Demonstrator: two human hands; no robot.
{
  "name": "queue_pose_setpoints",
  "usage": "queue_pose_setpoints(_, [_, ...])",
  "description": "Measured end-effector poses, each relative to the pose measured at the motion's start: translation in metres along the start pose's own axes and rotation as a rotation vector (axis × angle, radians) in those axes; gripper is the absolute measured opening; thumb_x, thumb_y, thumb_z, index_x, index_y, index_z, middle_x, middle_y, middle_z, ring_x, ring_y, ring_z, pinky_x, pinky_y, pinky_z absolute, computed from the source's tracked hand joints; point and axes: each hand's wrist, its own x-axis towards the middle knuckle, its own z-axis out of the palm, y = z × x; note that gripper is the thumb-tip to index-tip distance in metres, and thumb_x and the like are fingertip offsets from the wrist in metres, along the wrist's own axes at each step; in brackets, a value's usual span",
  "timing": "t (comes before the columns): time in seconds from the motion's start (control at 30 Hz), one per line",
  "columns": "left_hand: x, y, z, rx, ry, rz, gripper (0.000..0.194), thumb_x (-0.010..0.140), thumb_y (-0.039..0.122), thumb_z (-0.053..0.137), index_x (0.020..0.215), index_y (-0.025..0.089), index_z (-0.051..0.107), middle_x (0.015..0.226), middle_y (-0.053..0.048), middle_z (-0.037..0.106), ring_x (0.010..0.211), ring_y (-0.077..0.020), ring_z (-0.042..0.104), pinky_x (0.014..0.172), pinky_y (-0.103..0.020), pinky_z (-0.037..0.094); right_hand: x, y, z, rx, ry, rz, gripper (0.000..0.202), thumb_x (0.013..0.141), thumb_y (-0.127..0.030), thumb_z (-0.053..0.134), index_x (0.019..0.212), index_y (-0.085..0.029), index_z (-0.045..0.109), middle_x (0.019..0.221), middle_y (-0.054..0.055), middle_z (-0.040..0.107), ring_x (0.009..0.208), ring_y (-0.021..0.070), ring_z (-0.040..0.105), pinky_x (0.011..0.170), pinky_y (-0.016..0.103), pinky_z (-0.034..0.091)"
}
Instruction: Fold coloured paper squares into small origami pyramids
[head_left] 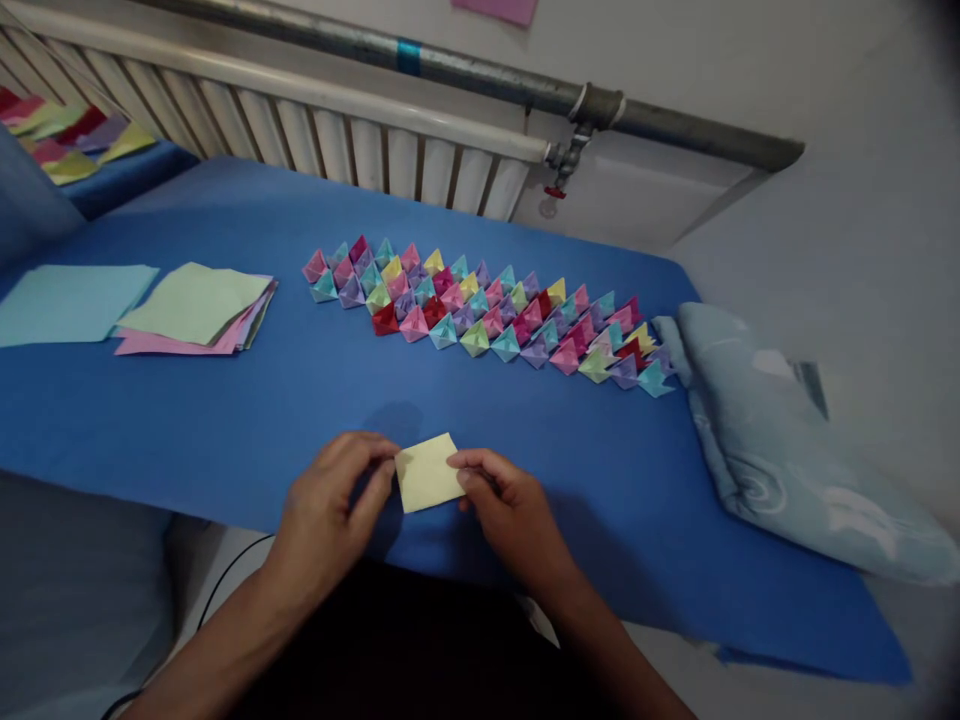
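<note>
Forearms (232, 630), right fingers (484, 462) pinching yellow paper (427, 475), folded pieces (493, 322) beyond

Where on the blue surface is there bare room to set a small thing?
The blue surface is bare between paper sheets and left hand, and between folded-paper rows, right hand and blanket. It is crowded along the rows and at the yellow paper between the hands.

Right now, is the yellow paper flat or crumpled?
Flat: the yellow paper looks smooth, with straight edges, between left hand and right hand. Hidden folds: cannot tell.
</note>
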Motion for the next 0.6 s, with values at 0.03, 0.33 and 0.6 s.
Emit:
queue_pose_setpoints(0.03, [-0.003,0.000,0.000,0.063,-0.031,0.119,0.016,0.088,0.029,0.052,0.095,0.023,0.064,0.093,-0.004,0.068,0.088,-0.0201,0.062,0.080,-0.034,0.048,0.000,0.000,0.000,-0.006,0.005,0.012,0.019,0.082,-0.026,0.052,0.092,-0.022,0.067,0.063,-0.003,0.059,0.058,0.0128,0.054,0.057,0.025,0.041])
queue_pose_setpoints(0.33, [-0.021,-0.008,0.011,0.379,-0.226,0.506,0.023,0.087,0.017,0.055,0.109,0.019,0.062,0.115,-0.009,0.068,0.104,-0.0261,0.060,0.092,-0.044,0.036,-0.009,0.004,0.001,0.064,-0.103,0.075,0.025,0.083,-0.023,0.048,0.099,-0.021,0.067,0.061,-0.003,0.060,0.058,0.0123,0.053,0.055,0.025,0.040])
queue_pose_setpoints(0.6, [-0.011,-0.023,0.003,0.398,-0.178,0.474,0.023,0.093,0.014,0.045,0.099,0.024,0.065,0.108,-0.004,0.072,0.097,-0.0205,0.063,0.093,-0.041,0.034,-0.016,0.001,-0.003,-0.239,-0.031,-0.328,0.022,0.086,-0.016,0.048,0.098,-0.023,0.065,0.084,0.002,0.067,0.075,0.0153,0.061,0.072,0.030,0.047])
